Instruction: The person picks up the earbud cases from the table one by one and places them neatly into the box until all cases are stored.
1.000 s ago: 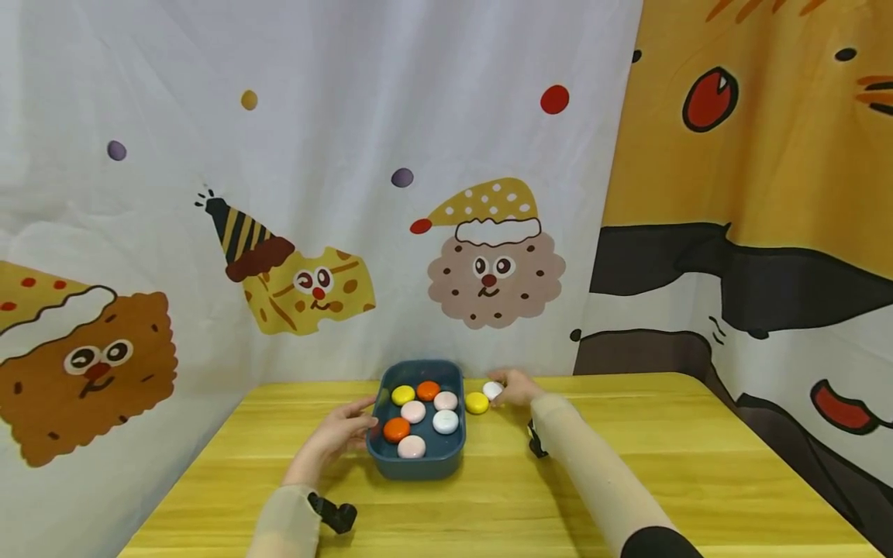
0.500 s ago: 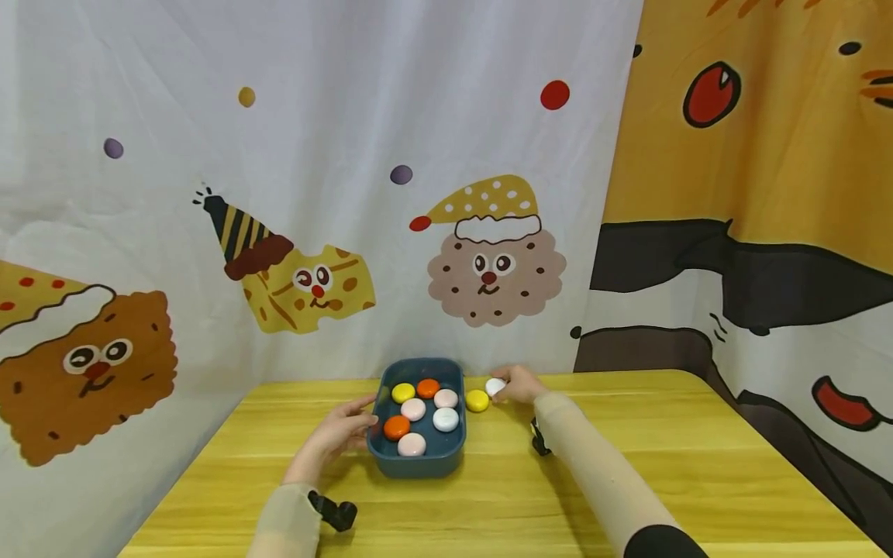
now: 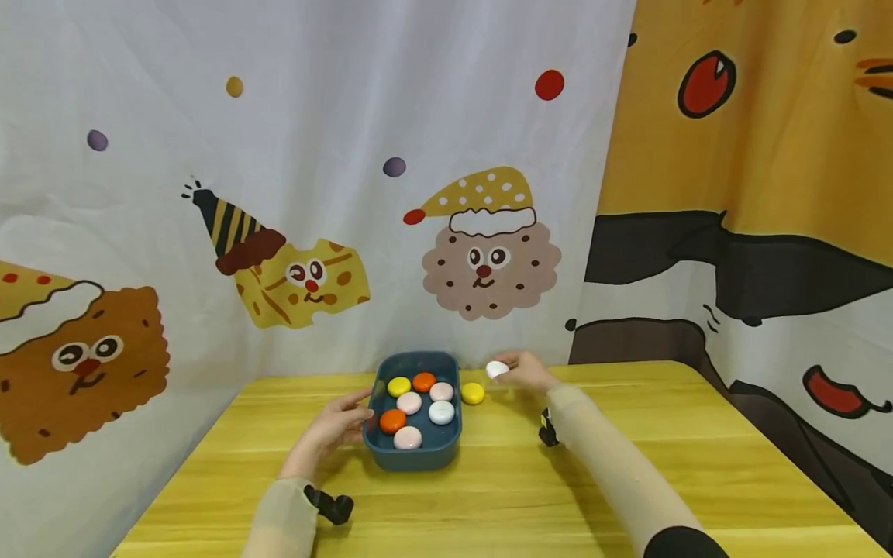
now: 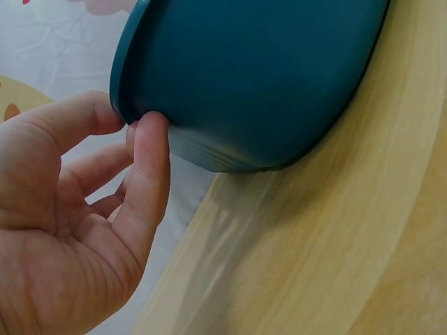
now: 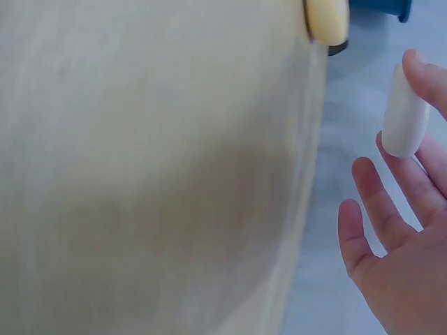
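Note:
My right hand (image 3: 529, 370) pinches a white, glossy candy-shaped disc (image 3: 497, 369) between thumb and fingers, raised at the back of the table. In the right wrist view this white disc shows edge-on, with the other fingers spread below it. A yellow disc (image 3: 473, 394) lies on the table between that hand and a dark blue box (image 3: 418, 460). My left hand (image 3: 333, 425) holds the box's left rim; the left wrist view shows thumb and index finger at its edge. Inside the box lie several discs: yellow (image 3: 399, 387), orange (image 3: 392, 421), pale pink (image 3: 408, 438) and white (image 3: 441, 412).
The wooden table (image 3: 530, 480) extends in front and to both sides of the box. Right behind its back edge hangs a printed curtain (image 3: 314, 194). A black wrist camera (image 3: 329, 505) sits on the left sleeve, another (image 3: 548, 428) on the right.
My right hand has lifted the white disc off the table beside the yellow one, moving slightly up and right. The left hand stays at the box. The head view has shifted a little.

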Available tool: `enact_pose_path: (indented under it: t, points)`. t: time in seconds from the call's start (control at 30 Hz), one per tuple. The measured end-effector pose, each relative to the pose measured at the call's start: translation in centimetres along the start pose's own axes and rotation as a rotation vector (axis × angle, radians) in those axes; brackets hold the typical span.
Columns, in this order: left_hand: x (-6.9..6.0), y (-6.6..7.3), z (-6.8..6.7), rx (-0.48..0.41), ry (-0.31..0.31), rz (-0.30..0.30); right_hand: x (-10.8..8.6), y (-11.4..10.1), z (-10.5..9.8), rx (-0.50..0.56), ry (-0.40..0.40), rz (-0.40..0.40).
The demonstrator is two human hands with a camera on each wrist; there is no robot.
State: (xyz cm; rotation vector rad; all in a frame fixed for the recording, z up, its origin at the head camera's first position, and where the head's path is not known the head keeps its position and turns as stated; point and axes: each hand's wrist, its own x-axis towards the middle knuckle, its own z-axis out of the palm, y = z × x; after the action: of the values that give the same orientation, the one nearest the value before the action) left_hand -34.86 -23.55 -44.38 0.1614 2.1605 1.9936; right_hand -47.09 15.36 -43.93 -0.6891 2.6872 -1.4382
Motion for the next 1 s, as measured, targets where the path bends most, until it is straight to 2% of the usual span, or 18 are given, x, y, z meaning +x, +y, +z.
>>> enact_pose_path:
  t: [0.17,0.4,0.73,1.0]
  points:
    - [-0.2,0.1,0.0,0.010,-0.002,-0.001,-0.3,-0.9,-1.2,0.032,0.000,0.013]
    - [0.3,0.0,-0.2,0.008,0.019,-0.015,-0.6,-3.1,-2.6,0.113,-0.002,-0.010]
    - [0.2,-0.1,-0.2,0.015,0.022,-0.008,-1.5,-5.2,-2.5,0.160,0.031,-0.020]
    - [0.2,-0.1,-0.1,0.010,0.030,-0.017,-1.7,-6.0,-2.5,0.173,0.038,-0.044]
